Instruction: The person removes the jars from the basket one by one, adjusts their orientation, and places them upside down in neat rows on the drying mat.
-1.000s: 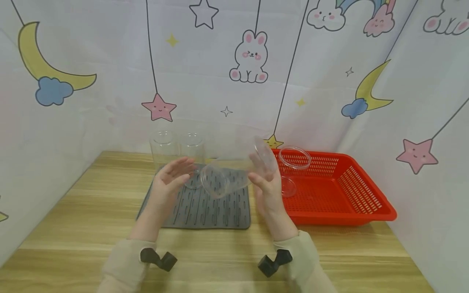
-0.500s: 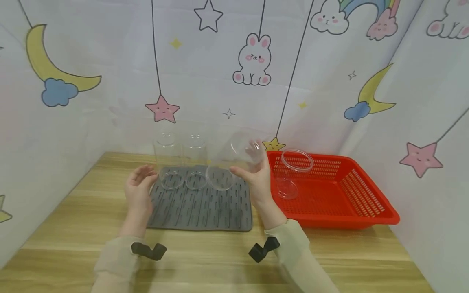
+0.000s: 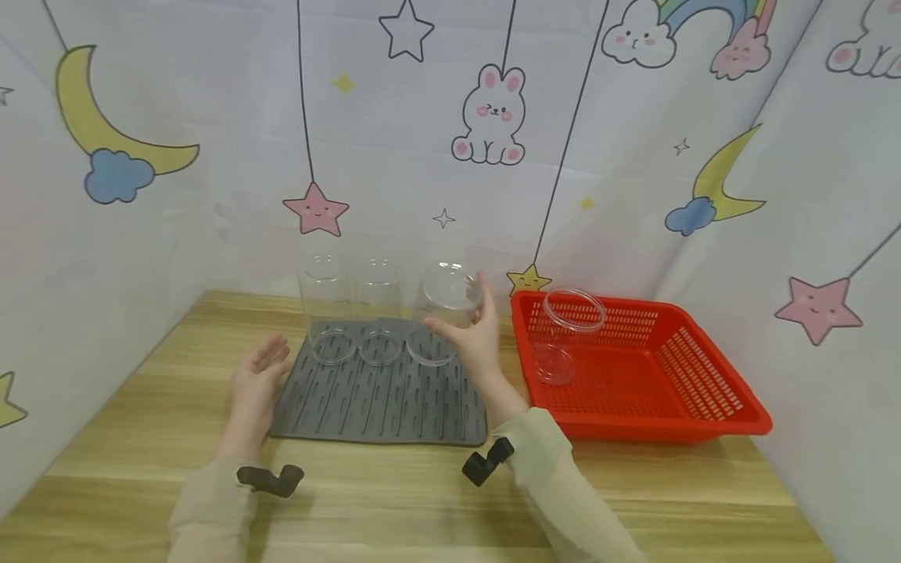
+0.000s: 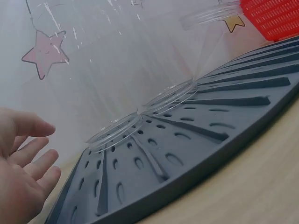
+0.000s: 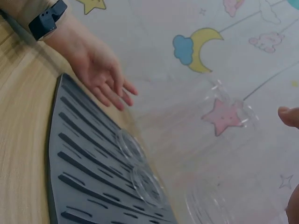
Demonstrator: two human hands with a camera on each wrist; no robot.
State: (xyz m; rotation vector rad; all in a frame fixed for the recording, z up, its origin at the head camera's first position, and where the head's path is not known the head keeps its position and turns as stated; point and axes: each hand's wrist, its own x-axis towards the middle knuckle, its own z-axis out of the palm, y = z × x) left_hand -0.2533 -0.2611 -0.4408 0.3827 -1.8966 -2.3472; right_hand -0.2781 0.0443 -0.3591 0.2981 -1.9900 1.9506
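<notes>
Cup [image 3: 446,302], clear, is gripped around side by curled right hand [image 3: 479,340] over gray mat [image 3: 381,407], near 2 standing cups [image 3: 378,301]; left hand [image 3: 255,383] is seen apart, fingers loose. Judged light, stiff, slippery, perhaps crackable: side best grasped lightly, thumb opposite fingers.

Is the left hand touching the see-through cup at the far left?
Apart. The head view shows a gap between the left hand and the leftmost cup, with wooden table visible there.
</notes>
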